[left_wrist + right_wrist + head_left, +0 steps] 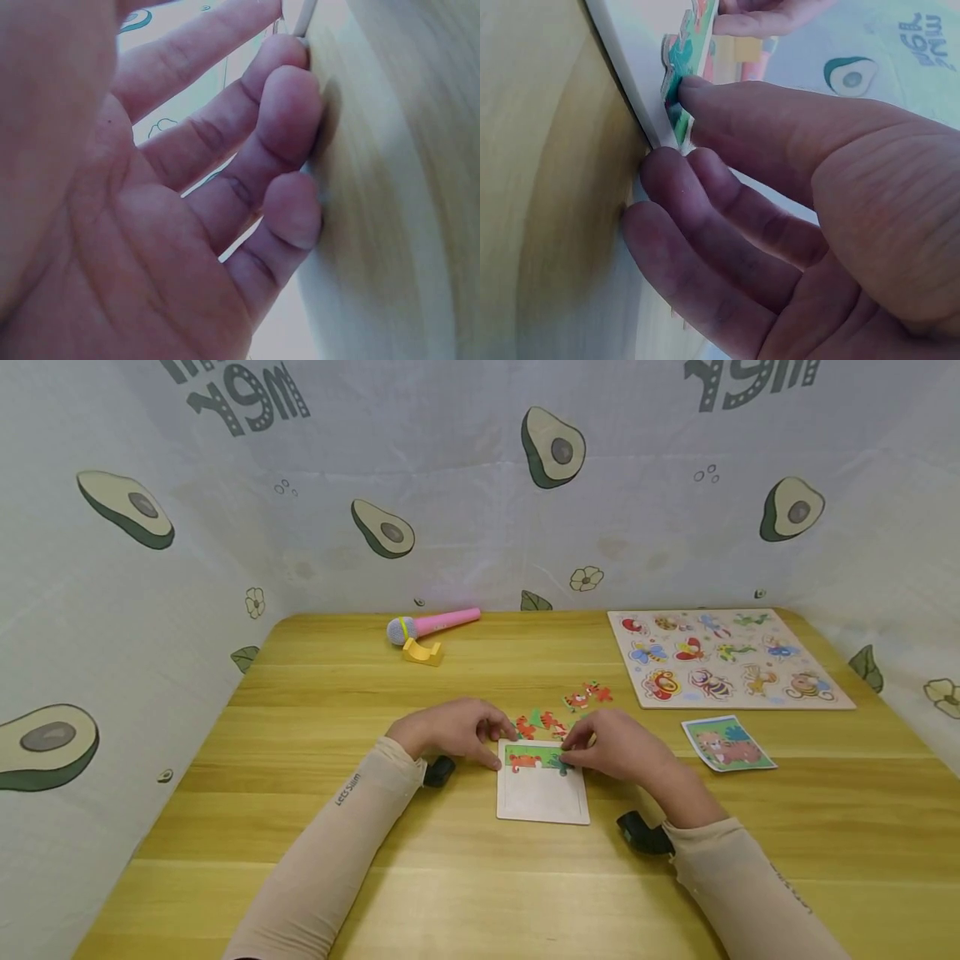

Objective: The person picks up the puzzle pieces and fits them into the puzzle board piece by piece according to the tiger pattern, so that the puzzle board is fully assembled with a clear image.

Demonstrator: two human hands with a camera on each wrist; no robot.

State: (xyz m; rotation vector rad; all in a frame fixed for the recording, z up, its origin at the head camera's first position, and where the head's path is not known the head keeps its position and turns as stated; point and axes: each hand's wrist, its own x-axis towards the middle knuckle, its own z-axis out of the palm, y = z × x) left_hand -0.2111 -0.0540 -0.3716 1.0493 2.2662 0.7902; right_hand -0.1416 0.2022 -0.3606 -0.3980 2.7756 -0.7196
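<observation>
At lower centre, the puzzle board is lying flat, the left hand gripping its upper-left corner. The right hand is hiding its upper-right corner, thumb touching a teal piece; pinching or not, I cannot tell. Loose pieces are crowding behind. A picture card is lying centre right, an insect board upper right, a pink microphone upper centre.

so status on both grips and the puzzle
Left grip at pale square wooden puzzle tray; right grip on teal jigsaw piece; tray partly filled; loose orange jigsaw pieces beyond, seemingly not blocking.
</observation>
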